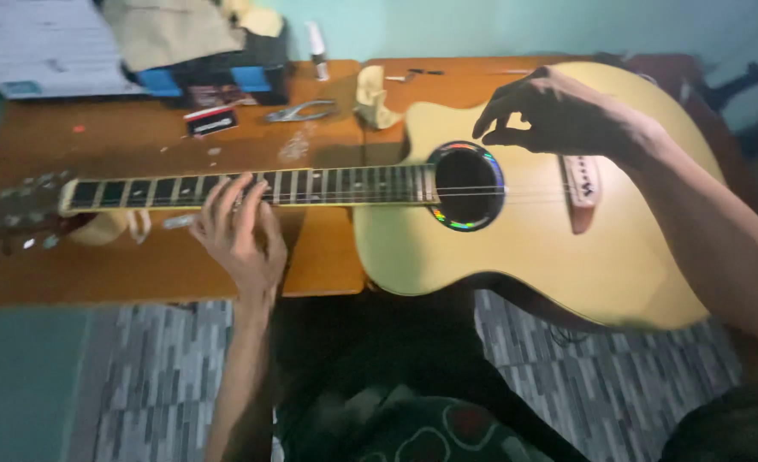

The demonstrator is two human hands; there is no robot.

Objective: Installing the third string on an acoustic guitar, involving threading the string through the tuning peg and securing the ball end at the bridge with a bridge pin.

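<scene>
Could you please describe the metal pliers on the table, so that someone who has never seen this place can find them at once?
Start from the pale yellow guitar lying across the orange-brown wooden table. Look beyond its neck, toward the wall, just in front of the black and blue box. The pliers lie flat there, the only grey metal tool with two curved handles, right of a small black card.

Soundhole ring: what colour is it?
Dark soundhole ring with iridescent rainbow flecks; head view shows it best.

small black-red-white packet (210, 119) | table (97, 137), rear | blue-black box (216, 73) behind
</scene>
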